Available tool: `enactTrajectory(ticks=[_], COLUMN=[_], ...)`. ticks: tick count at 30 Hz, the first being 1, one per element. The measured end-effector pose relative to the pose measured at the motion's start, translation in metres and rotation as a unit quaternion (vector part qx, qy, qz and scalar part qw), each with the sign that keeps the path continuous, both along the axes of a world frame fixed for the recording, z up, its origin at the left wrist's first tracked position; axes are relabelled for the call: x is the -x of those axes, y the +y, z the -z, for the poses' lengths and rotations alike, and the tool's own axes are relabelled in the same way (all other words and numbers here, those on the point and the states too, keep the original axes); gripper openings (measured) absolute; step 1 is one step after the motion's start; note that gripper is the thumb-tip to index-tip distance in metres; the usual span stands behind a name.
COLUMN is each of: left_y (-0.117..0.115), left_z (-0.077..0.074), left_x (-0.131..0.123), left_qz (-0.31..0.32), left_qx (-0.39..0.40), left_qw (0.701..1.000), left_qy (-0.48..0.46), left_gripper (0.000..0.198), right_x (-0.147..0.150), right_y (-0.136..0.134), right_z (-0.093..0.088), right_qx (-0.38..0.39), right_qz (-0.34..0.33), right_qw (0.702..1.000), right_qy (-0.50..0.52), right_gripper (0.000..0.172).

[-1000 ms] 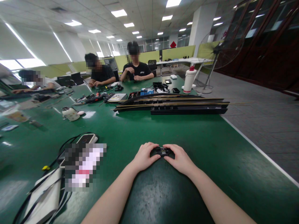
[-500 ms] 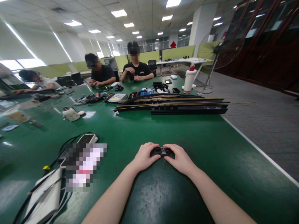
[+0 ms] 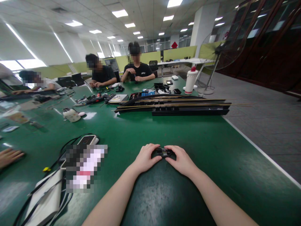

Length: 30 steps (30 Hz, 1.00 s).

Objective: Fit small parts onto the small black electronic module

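Observation:
A small black device [image 3: 164,152], with what look like electronic parts showing in its middle, is held low over or on the green table [image 3: 195,131]. My left hand [image 3: 147,157] grips its left end between thumb and fingers. On its right end, my right hand [image 3: 180,158] is closed in the same way. The fingers cover both ends, so the device's exact kind cannot be made out.
Long black strips [image 3: 190,111] with thin rods lie across the table ahead. A white tumbler [image 3: 191,81] stands behind them. To the left are a cabled phone [image 3: 87,142], a white box [image 3: 45,196] and another person's hand [image 3: 10,156]. Several people sit beyond.
Another person's hand has come in at the left edge, resting on or just over the table. My two hands and the black device have hardly moved.

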State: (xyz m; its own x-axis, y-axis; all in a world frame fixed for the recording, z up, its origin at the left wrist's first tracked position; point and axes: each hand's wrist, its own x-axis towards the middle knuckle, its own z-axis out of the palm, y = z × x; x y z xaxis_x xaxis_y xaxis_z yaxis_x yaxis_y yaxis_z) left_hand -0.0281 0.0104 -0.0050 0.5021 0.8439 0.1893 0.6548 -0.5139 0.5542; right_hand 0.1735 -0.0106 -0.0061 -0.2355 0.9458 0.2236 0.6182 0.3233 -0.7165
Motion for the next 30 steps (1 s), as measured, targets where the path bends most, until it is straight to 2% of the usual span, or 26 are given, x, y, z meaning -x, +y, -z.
enactTrajectory(ticks=[4, 11, 21, 30], left_y=[-0.0002, -0.0005, -0.0005, 0.0018], left_z=[0.0001, -0.0015, -0.0015, 0.0011], left_x=[0.0003, 0.0, -0.0016, -0.0004], left_qz=[-0.006, 0.005, -0.008, -0.007], left_qx=[0.007, -0.003, -0.011, -0.007], left_qw=[1.0, 1.0, 1.0, 1.0], left_qy=[-0.003, 0.001, 0.003, 0.001], left_gripper=[0.051, 0.037, 0.034, 0.035], right_x=[-0.0003, -0.0001, -0.0004, 0.0007], right_y=[0.0004, -0.0006, -0.001, -0.0027], right_z=[0.0004, -0.0012, 0.0, -0.0034], right_qx=[0.0, 0.006, -0.008, -0.009], right_qz=[-0.004, -0.006, -0.007, 0.003], right_qw=[1.0, 1.0, 1.0, 1.0], right_qy=[0.0, 0.0, 0.018, 0.013], right_gripper=[0.04, 0.039, 0.045, 0.035])
